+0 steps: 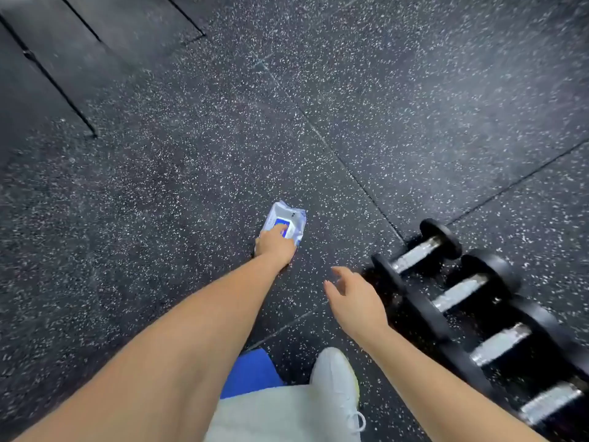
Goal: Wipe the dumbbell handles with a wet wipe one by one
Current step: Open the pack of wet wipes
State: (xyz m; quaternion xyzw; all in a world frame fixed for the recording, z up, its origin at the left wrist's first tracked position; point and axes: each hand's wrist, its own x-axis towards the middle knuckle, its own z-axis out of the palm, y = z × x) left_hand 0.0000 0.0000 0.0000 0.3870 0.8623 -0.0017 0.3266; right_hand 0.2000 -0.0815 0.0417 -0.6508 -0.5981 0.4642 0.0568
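Down on the dark speckled floor [159,186]: a small pack of wet wipes [288,218], white with a blue flap on top. Pressed on the near end of the pack, the left hand [275,247], fingers laid over the top, one fingertip touching the blue flap. Too blurry to tell where the thumb goes.

Off to the right of the pack, up in the air, the right hand [353,298], fingers loose and a little spread, holding nothing. Just beside it, on the floor, a row of four black dumbbells [460,291], side by side, shiny silver handles facing up. Well apart from the pack, and not touched by either hand.

Near the bottom, a white shoe [334,384], some light trousers [264,416], and a bit of something blue [251,374] on the floor.
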